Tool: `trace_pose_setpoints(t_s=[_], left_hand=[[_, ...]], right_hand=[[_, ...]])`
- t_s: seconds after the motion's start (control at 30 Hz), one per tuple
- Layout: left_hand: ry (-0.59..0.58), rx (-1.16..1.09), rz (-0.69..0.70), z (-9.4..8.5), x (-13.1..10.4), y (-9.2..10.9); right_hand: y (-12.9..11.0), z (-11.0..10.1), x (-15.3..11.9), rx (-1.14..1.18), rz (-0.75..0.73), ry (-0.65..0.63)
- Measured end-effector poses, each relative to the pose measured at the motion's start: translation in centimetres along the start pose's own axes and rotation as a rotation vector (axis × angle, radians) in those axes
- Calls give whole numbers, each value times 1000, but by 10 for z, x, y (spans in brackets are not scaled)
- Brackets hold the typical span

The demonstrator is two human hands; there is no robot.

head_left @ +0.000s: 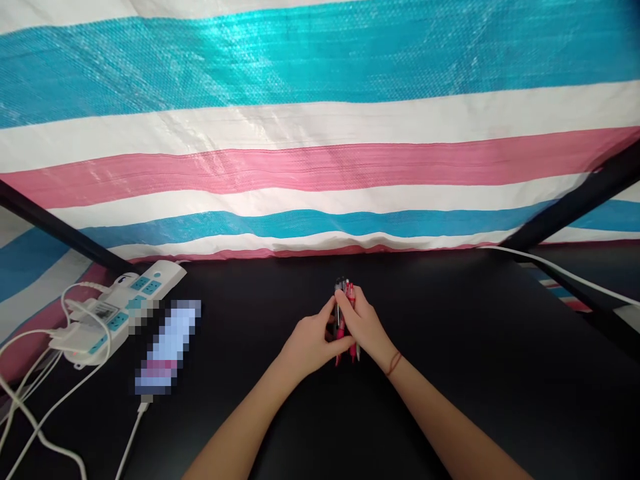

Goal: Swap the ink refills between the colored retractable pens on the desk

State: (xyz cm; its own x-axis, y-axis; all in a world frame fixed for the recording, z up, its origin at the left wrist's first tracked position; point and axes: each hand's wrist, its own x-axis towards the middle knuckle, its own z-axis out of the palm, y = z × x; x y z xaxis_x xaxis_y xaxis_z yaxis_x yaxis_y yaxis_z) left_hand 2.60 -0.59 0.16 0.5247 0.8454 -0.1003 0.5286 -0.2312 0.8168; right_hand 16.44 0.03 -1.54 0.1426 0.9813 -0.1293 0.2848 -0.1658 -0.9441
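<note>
Several pens form a small bundle over the middle of the black table, some with red or pink parts and others dark or clear. My left hand closes on the bundle from the left, its thumb across the lower part and its fingertips near the top. From the right, my right hand wraps round the same pens, with its thumb over their upper part. A thin reddish-brown band circles my right wrist. The fingers cover much of the pens, so I cannot tell whether their lower ends touch the table.
On the left of the black table lie a white power strip with plugs and cables, and a blurred phone on a white charging cable. A striped sheet hangs behind. Black bars slant at both sides.
</note>
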Motion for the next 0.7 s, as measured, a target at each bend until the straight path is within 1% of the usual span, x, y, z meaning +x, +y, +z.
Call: trace_pose_setpoints(t_s=[0.1,0.23,0.37,0.43,0.53,0.6,0.7], left_hand=[[66,160,-55,1,-2,4],[138,347,-67,4,1,0],[198,499,-113,7,1,-3],[200,552,-119,7,1,-2],[211,595,-88,5,0,-2],[241,625,-76,3,1,-4],[284,657,-102,1,2,-7]], right_hand=[[0,-3,2,-88,-19,-31],[3,-6,4,-127,-56,-80],[7,-9,4,-180,-99,-97],[9,-12,5,-259,-163,-95],[11,-15,6,-393,-255,-72],[11,-17,7,-468,-274,-60],[9,-20,7,-548,-246,-98]])
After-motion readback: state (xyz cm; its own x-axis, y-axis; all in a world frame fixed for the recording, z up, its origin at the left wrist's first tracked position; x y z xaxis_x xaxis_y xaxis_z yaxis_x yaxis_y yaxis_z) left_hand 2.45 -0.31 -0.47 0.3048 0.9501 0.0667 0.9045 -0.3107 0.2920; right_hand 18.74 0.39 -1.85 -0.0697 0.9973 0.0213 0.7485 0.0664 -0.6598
